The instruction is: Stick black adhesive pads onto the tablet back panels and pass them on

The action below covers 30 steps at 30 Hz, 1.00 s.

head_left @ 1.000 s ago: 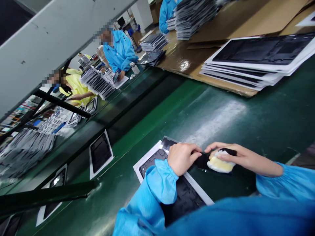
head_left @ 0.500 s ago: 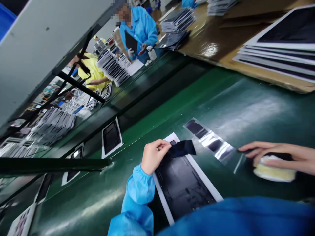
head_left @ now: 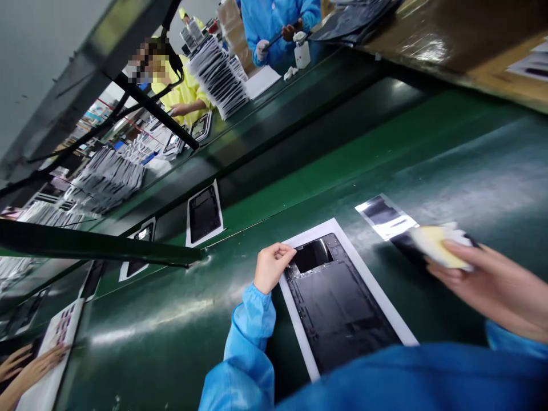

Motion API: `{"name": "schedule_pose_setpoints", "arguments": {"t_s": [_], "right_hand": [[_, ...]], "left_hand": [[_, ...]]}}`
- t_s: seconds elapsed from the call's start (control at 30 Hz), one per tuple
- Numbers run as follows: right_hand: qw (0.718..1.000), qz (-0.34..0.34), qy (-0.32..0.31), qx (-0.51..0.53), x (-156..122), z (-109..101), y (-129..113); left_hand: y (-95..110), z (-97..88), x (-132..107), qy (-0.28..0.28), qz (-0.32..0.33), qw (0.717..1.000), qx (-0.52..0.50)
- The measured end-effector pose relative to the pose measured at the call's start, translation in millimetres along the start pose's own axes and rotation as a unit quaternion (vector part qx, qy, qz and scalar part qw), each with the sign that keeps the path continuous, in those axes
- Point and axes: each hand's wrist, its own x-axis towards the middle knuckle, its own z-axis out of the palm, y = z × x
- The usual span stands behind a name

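Observation:
My left hand [head_left: 272, 267] pinches the left edge of a black film piece [head_left: 314, 256], its thumb and fingertips pressed together. Glossy and rectangular, the film sits flat near the upper end of a black tablet housing [head_left: 342, 308]. Beneath the housing lies a white sheet [head_left: 372, 288], and my blue clothing covers its near end. To the right, my right hand [head_left: 483, 279] is closed around a yellow-and-white pad [head_left: 440, 245]. Something dark shows behind that pad, partly hidden. Just beyond it, a clear strip with shiny dark film pieces [head_left: 385, 216] lies on the green surface.
A green bar [head_left: 98, 242] juts in from the left. Other housings on white sheets [head_left: 204, 214] lie farther along the green surface [head_left: 180, 319]. Another person's hands [head_left: 38, 365] rest at a white sheet lower left. Co-workers and stacks [head_left: 220, 77] stand beyond; a brown-covered table edge [head_left: 462, 74] borders the right.
The black film, tilted up across the housing before, now lies flat on it, still pinched by my left hand. My right hand has lifted the pad and brought it against the strip's near end.

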Motion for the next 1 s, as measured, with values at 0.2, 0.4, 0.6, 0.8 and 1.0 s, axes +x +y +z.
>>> {"name": "schedule_pose_setpoints", "arguments": {"t_s": [0.2, 0.4, 0.6, 0.8, 1.0], "right_hand": [[0.998, -0.056, -0.004, -0.035, 1, 77, -4], [0.97, -0.184, -0.016, -0.161, 10, 94, 15], [0.928, -0.24, -0.041, -0.282, 13, 97, 24], [0.923, -0.24, -0.055, -0.295, 16, 99, 24], [0.921, -0.226, -0.062, -0.31, 17, 99, 26]], "left_hand": [[-8, 1.6, 4, -0.011, 0.022, 1.0, 0.001], [-9, -0.3, 7, -0.028, 0.026, 0.999, 0.007], [-12, 0.7, 9, -0.036, 0.021, 0.999, 0.007], [-13, 0.6, 9, -0.042, 0.027, 0.999, 0.012], [-12, 0.1, 9, -0.044, 0.031, 0.998, 0.013]]}}
